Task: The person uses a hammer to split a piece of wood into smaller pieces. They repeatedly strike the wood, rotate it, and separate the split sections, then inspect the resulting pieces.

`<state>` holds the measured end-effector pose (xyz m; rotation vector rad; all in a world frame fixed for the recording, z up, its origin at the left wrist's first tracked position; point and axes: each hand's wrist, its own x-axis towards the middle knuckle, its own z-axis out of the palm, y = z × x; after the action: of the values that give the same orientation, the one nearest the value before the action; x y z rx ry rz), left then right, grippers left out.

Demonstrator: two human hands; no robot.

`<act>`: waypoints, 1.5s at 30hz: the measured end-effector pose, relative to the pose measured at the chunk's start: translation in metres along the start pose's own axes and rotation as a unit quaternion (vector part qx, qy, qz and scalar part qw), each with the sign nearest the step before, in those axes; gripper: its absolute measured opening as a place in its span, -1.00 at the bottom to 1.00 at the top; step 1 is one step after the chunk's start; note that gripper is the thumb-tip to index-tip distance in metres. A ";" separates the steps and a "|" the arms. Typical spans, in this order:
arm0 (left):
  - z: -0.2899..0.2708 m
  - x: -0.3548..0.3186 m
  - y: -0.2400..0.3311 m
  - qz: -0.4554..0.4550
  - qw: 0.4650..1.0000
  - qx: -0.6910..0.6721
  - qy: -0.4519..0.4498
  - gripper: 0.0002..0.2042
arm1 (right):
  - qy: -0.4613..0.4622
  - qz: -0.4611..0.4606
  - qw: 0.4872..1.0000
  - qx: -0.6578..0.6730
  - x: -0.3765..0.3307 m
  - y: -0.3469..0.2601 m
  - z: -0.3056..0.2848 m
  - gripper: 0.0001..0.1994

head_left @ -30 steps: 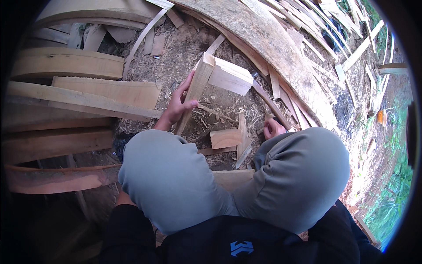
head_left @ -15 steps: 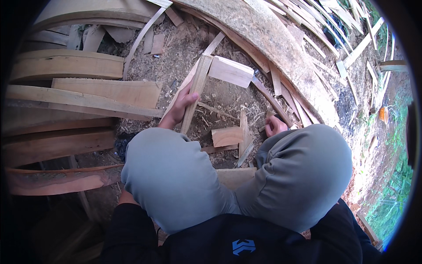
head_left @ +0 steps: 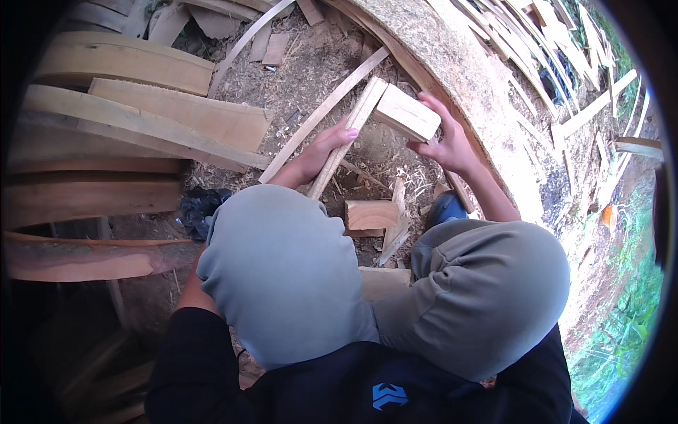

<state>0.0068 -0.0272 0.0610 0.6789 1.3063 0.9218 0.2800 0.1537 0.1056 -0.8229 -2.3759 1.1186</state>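
My left hand (head_left: 326,147) is closed around a narrow wooden batten (head_left: 345,141), its thumb lying over the upper face. The batten slants up and to the right. At its far end a short, thick wooden block (head_left: 407,115) meets it at an angle; whether the two are fastened I cannot tell. My right hand (head_left: 453,141) grips the block's right end, fingers on the far side and thumb on the near side. Below them, between my knees, a cut wood offcut (head_left: 371,214) lies on the ground. Part of a brown wooden handle (head_left: 459,191) shows beside my right forearm.
Curved boards (head_left: 120,63) are stacked at the left. A large curved timber slab (head_left: 487,92) arcs along the far right, with thin wood strips (head_left: 494,32) heaped beyond it. Shavings cover the ground (head_left: 282,92). A dark plastic bag (head_left: 201,208) lies by my left knee.
My right hand has risen from beside the wooden handle to the block's end and taken hold of it. The batten and block have shifted right and turned slightly, with my left hand still gripping the batten.
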 end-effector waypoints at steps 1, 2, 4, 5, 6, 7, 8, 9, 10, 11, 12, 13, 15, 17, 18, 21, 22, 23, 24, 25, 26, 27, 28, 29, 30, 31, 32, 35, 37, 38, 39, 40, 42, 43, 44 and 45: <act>0.001 0.002 -0.002 -0.005 1.000 -0.007 -0.008 -0.25 | -0.035 0.029 0.999 0.016 0.004 -0.001 0.001 -0.16; 0.002 0.003 -0.005 -0.009 1.000 -0.014 -0.016 -0.22 | -0.011 0.041 0.999 0.019 0.003 0.000 0.002 -0.19; 0.025 -0.004 0.016 -0.004 1.000 -0.008 -0.009 -0.16 | 0.037 0.067 0.997 0.024 -0.007 0.009 0.008 -0.25; 0.029 -0.015 0.029 -0.001 1.000 0.000 0.008 -0.13 | 0.064 0.047 0.996 0.042 -0.006 0.008 0.014 -0.29; 0.028 -0.015 0.028 0.007 1.000 0.005 -0.005 -0.11 | 0.073 0.029 0.996 0.032 -0.006 0.006 0.014 -0.31; 0.027 -0.015 0.028 0.015 1.000 0.011 -0.019 -0.09 | 0.082 0.011 0.996 0.023 -0.005 0.005 0.013 -0.33; 0.027 -0.014 0.028 0.023 0.999 0.017 -0.033 -0.06 | 0.092 -0.006 0.996 0.014 -0.005 0.003 0.013 -0.35; 0.029 -0.015 0.026 0.006 0.999 -0.014 -0.033 -0.11 | 0.087 0.014 0.995 0.047 -0.005 0.001 0.012 -0.38; 0.030 -0.014 0.025 -0.002 0.999 -0.011 -0.038 -0.12 | 0.087 0.008 0.995 0.036 -0.005 0.000 0.010 -0.37; 0.030 -0.013 0.025 -0.010 0.999 -0.007 -0.043 -0.13 | 0.088 0.003 0.996 0.026 -0.005 -0.001 0.009 -0.36; 0.030 -0.012 0.024 -0.018 0.999 -0.003 -0.049 -0.14 | 0.089 -0.002 0.996 0.016 -0.005 -0.002 0.007 -0.36; 0.030 -0.011 0.023 -0.010 0.999 -0.003 -0.048 -0.14 | 0.088 0.005 0.996 0.013 -0.006 -0.004 0.006 -0.36; 0.031 -0.010 0.018 0.004 0.999 -0.002 -0.043 -0.15 | 0.084 0.019 0.996 0.009 -0.007 -0.011 0.008 -0.36; 0.037 -0.012 0.020 -0.022 0.999 -0.030 -0.015 -0.14 | 0.093 0.007 0.996 -0.012 -0.006 -0.013 0.008 -0.37; 0.041 -0.013 0.022 -0.035 0.998 -0.044 -0.002 -0.13 | 0.099 0.002 0.995 -0.022 -0.007 -0.013 0.007 -0.37; 0.041 -0.009 0.021 -0.054 0.997 -0.060 0.010 -0.16 | 0.090 0.006 0.996 -0.026 -0.001 -0.016 0.005 -0.38; 0.038 -0.007 0.019 -0.055 0.997 -0.059 0.001 -0.17 | 0.076 0.017 0.996 -0.035 0.001 -0.020 0.003 -0.37; 0.036 -0.005 0.016 -0.054 0.997 -0.061 -0.009 -0.18 | 0.063 0.027 0.997 -0.044 0.004 -0.025 -0.001 -0.37; 0.034 -0.004 0.015 -0.055 0.997 -0.061 -0.017 -0.19 | 0.048 0.037 0.997 -0.053 0.007 -0.029 -0.004 -0.36; 0.031 -0.001 0.013 -0.055 0.996 -0.059 -0.026 -0.20 | 0.045 0.022 0.996 -0.069 0.009 -0.027 -0.006 -0.36; 0.029 0.000 0.011 -0.054 0.996 -0.058 -0.034 -0.21 | 0.042 0.008 0.995 -0.086 0.012 -0.024 -0.008 -0.35; 0.027 0.003 0.010 -0.054 0.996 -0.058 -0.042 -0.21 | 0.039 -0.007 0.994 -0.104 0.015 -0.024 -0.011 -0.34; 0.025 0.005 0.009 -0.054 0.996 -0.057 -0.051 -0.22 | 0.028 -0.010 0.994 -0.109 0.017 -0.026 -0.014 -0.33; 0.024 0.008 0.007 -0.054 0.995 -0.058 -0.060 -0.22 | 0.017 -0.014 0.993 -0.114 0.019 -0.028 -0.018 -0.32; 0.021 0.009 0.007 -0.055 0.995 -0.056 -0.064 -0.23 | 0.007 -0.018 0.993 -0.116 0.022 -0.032 -0.020 -0.31; 0.019 0.008 0.005 -0.054 0.995 -0.052 -0.068 -0.23 | -0.010 -0.002 0.992 -0.125 0.025 -0.036 -0.023 -0.30; 0.018 0.010 0.004 -0.050 0.995 -0.042 -0.070 -0.24 | -0.027 0.014 0.991 -0.134 0.029 -0.040 -0.027 -0.30; 0.017 0.008 0.000 -0.038 0.997 0.016 -0.068 -0.31 | -0.057 0.066 0.985 -0.152 0.045 -0.048 -0.034 -0.30; 0.017 0.009 -0.001 -0.026 0.996 0.060 -0.068 -0.36 | -0.060 0.043 0.968 -0.240 0.052 -0.069 -0.037 -0.35; 0.016 0.010 0.000 -0.018 0.994 0.082 -0.067 -0.37 | -0.083 0.046 0.967 -0.238 0.056 -0.071 -0.034 -0.35; 0.018 0.010 0.002 -0.009 0.992 0.103 -0.069 -0.37 | -0.105 0.052 0.965 -0.236 0.063 -0.070 -0.033 -0.36; 0.020 0.012 0.005 -0.014 0.991 0.122 -0.059 -0.37 | -0.125 0.059 0.962 -0.237 0.070 -0.066 -0.035 -0.37; 0.021 0.012 0.008 -0.023 0.987 0.157 -0.034 -0.36 | -0.131 0.023 0.963 -0.236 0.074 -0.051 -0.028 -0.39; 0.021 0.012 0.008 -0.015 0.988 0.151 -0.024 -0.37 | -0.135 0.014 0.959 -0.249 0.075 -0.054 -0.025 -0.39; 0.021 0.012 0.007 -0.006 0.989 0.144 -0.014 -0.37 | -0.139 0.004 0.955 -0.262 0.076 -0.055 -0.023 -0.39; 0.018 0.011 0.004 0.000 0.990 0.138 -0.002 -0.38 | -0.130 0.000 0.959 -0.251 0.078 -0.056 -0.020 -0.41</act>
<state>0.0243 -0.0137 0.0621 0.8931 1.4451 0.7451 0.2134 0.1869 0.1692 -0.8735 -2.9420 0.6543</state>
